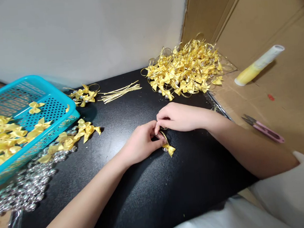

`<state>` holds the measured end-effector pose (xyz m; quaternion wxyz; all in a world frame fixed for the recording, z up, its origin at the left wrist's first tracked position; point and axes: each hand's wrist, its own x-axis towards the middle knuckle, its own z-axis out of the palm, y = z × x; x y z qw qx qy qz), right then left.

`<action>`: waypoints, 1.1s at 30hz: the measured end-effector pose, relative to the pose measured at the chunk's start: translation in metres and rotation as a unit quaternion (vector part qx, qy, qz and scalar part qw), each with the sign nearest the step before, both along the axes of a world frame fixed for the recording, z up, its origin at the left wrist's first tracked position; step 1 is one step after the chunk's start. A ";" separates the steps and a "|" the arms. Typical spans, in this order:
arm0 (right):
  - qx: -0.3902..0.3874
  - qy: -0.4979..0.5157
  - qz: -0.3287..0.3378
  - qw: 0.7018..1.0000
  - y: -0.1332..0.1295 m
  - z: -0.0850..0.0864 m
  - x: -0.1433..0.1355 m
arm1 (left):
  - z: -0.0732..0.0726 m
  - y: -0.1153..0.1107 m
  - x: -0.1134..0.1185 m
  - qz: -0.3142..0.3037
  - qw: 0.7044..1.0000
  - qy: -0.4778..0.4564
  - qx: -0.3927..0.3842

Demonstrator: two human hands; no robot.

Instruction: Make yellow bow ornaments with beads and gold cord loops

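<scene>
My left hand (141,143) is closed, thumb and fingers pinching a thin gold tie. From that tie hangs a yellow ribbon bow (171,149) with a small silvery bell or bead (165,149) beside it, just above or on the black table (148,198). My right hand (178,117) meets the left at the fingertips. Its fingers are closed in a pinch on the upper part of the same tie, which is mostly hidden behind them.
A blue-green basket (74,114) of yellow bows stands at left, silvery beads (28,187) spilling beside it. Gold ties (121,92) lie at the back, near a small bunch of bows (84,95). A large heap of finished-looking bows (185,69), pink thread snips (267,132) and a tube (260,65) are at right.
</scene>
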<state>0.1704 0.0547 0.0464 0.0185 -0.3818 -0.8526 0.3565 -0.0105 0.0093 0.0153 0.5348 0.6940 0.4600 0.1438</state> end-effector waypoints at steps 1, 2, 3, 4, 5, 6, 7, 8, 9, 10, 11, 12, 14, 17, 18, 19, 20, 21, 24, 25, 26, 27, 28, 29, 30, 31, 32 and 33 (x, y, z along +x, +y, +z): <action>0.001 0.001 0.000 1.000 0.000 0.000 0.000 | 0.000 0.000 0.000 0.000 1.000 -0.002 0.002; 0.002 0.002 0.000 1.000 0.000 0.000 0.000 | 0.000 -0.001 0.000 -0.001 1.000 -0.005 0.002; 0.003 0.003 0.000 1.000 0.000 0.000 0.000 | -0.001 -0.001 0.000 -0.003 1.000 -0.009 0.002; 0.004 0.003 0.001 1.000 0.000 0.000 0.000 | -0.001 -0.001 0.000 -0.004 1.000 -0.013 0.000; 0.005 0.003 0.001 1.000 0.000 0.000 0.000 | -0.001 -0.001 0.000 -0.005 1.000 -0.015 -0.002; 0.006 0.002 0.002 1.000 0.000 0.000 0.001 | -0.002 -0.001 0.000 -0.006 1.000 -0.017 -0.004; 0.006 0.001 0.003 1.000 0.000 0.000 0.001 | -0.002 -0.001 0.000 -0.007 1.000 -0.018 -0.005; 0.006 0.001 0.003 1.000 0.000 0.001 0.001 | -0.002 -0.001 0.000 -0.008 1.000 -0.018 -0.005; 0.006 0.000 0.004 1.000 0.000 0.001 0.001 | -0.002 -0.001 -0.001 -0.008 1.000 -0.018 -0.004; 0.005 -0.001 0.005 1.000 0.000 0.001 0.000 | -0.002 -0.001 -0.001 -0.008 1.000 -0.017 -0.004; 0.004 -0.001 0.004 1.000 0.000 0.001 0.000 | -0.002 0.000 -0.001 -0.008 1.000 -0.016 -0.004; 0.003 -0.001 0.004 1.000 0.000 0.001 0.000 | -0.001 0.000 -0.001 -0.008 1.000 -0.014 -0.003; 0.002 -0.001 0.004 1.000 0.000 0.001 -0.001 | -0.001 0.000 -0.001 -0.008 1.000 -0.013 -0.003; -0.002 -0.004 0.004 1.000 0.000 0.001 -0.001 | 0.000 -0.001 0.001 -0.002 1.000 -0.010 -0.002; -0.004 -0.005 0.004 1.000 0.000 0.001 -0.001 | 0.001 -0.001 0.002 0.001 1.000 -0.007 -0.002; -0.006 -0.005 0.005 1.000 0.000 0.001 -0.001 | 0.002 -0.001 0.002 0.005 1.000 -0.003 -0.003; -0.007 -0.004 0.005 1.000 0.000 0.001 0.000 | 0.002 -0.001 0.003 0.009 1.000 0.003 -0.004; -0.007 -0.004 0.006 1.000 0.000 0.001 -0.001 | 0.003 -0.002 0.004 0.012 1.000 0.009 -0.003; -0.006 -0.004 0.009 1.000 -0.001 0.002 -0.001 | 0.006 -0.003 0.006 0.019 0.999 0.028 0.004; -0.006 -0.005 0.009 1.000 -0.001 0.002 -0.001 | 0.006 -0.003 0.006 0.021 0.999 0.033 0.008; -0.004 -0.005 0.009 1.000 -0.001 0.003 -0.001 | 0.007 -0.003 0.007 0.021 0.999 0.038 0.011; -0.004 -0.006 0.008 1.000 -0.002 0.003 -0.001 | 0.007 -0.003 0.007 0.022 0.999 0.041 0.013; -0.003 -0.006 0.008 1.000 -0.002 0.003 -0.001 | 0.007 -0.003 0.007 0.022 0.999 0.044 0.015; -0.003 -0.006 0.008 1.000 -0.002 0.003 -0.001 | 0.007 -0.004 0.007 0.022 0.999 0.046 0.017; -0.004 -0.006 0.007 1.000 -0.002 0.004 0.000 | 0.007 -0.004 0.008 0.023 0.998 0.048 0.018; -0.004 -0.005 0.007 1.000 -0.002 0.004 0.000 | 0.006 -0.004 0.008 0.024 0.998 0.046 0.018; -0.004 -0.004 0.008 1.000 -0.002 0.004 0.000 | 0.005 -0.004 0.007 0.025 0.999 0.042 0.017; -0.005 -0.003 0.008 1.000 -0.002 0.003 -0.001 | 0.003 -0.004 0.007 0.026 0.999 0.035 0.014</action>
